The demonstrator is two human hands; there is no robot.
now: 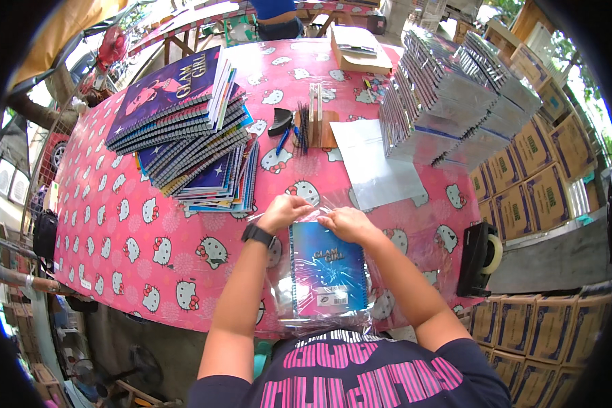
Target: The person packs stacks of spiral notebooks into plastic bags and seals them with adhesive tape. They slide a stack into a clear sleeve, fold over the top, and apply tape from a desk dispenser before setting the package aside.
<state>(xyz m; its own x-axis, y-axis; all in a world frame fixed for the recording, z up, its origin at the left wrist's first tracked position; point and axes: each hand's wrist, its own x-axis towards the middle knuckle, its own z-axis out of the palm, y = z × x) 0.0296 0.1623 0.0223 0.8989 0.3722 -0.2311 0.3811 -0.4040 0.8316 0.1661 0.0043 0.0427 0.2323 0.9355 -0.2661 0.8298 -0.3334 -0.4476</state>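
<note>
In front of me lies a blue spiral notebook (328, 265) inside a clear plastic bag (283, 299), near the table's front edge. My left hand (285, 212), with a dark watch on its wrist, pinches the bag's open end just above the notebook's top left corner. At the top right corner my right hand (347, 223) has its fingers closed on the same end of the plastic. Glare on the film hides parts of the cover. Beyond my hands lies a flat stack of clear plastic sheets (374, 166).
Spiral notebooks (177, 129) are piled unevenly at the left. Tall stacks of wrapped notebooks (449, 102) stand at the right. A tape dispenser (479, 262) sits at the right edge. Pens (283, 141), a wooden holder (324, 129) and an open carton (360, 51) lie farther back.
</note>
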